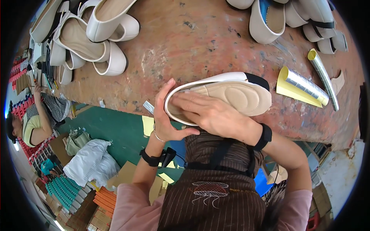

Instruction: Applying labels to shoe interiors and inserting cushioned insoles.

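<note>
A white shoe [227,77] with a black toe lies on its way across the table's near edge, heel to the left. My left hand [165,115] is closed around the heel, thumb on the near side and fingers on the far side. A beige padded insole [241,97] reaches from inside the shoe out over its front, its wide end uncovered. My right hand [210,113] has its fingers down in the heel half of the shoe, on the insole. Its thumb and fingertips are partly hidden.
Several white shoes [81,38] are piled at the far left, and more white shoes [268,23] stand at the far right. Rolled yellow-backed sheets [304,86] lie right of my hands. A person [34,123] sits at the left, near white sacks [92,163].
</note>
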Available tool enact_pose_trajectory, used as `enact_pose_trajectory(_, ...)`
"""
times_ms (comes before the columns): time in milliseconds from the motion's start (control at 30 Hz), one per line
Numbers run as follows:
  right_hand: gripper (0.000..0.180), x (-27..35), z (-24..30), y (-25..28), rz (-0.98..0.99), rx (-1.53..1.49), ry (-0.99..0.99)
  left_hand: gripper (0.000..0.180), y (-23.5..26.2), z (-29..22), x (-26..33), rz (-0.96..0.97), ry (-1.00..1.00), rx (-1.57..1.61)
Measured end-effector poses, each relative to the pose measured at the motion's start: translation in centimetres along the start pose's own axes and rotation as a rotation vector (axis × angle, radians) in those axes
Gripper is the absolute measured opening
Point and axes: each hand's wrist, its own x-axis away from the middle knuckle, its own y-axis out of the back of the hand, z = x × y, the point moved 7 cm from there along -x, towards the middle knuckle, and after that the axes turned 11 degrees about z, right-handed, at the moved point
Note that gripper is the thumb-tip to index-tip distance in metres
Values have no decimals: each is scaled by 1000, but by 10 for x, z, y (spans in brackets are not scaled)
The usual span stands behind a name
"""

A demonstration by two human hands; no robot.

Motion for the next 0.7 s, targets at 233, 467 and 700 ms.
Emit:
enact_pose_trajectory(233, 38, -8, -2, -25, 279, -26, 6, 29, 5, 2, -7, 13, 100, 17)
enact_pose_trajectory(467, 33, 22, -2, -2, 80, 267, -357, 14, 5, -1, -3, -93, 73, -46)
enact_pose_trajectory(700, 19, 49, -10, 43, -233, 180, -421, 52, -21, -48, -9, 25, 192, -147)
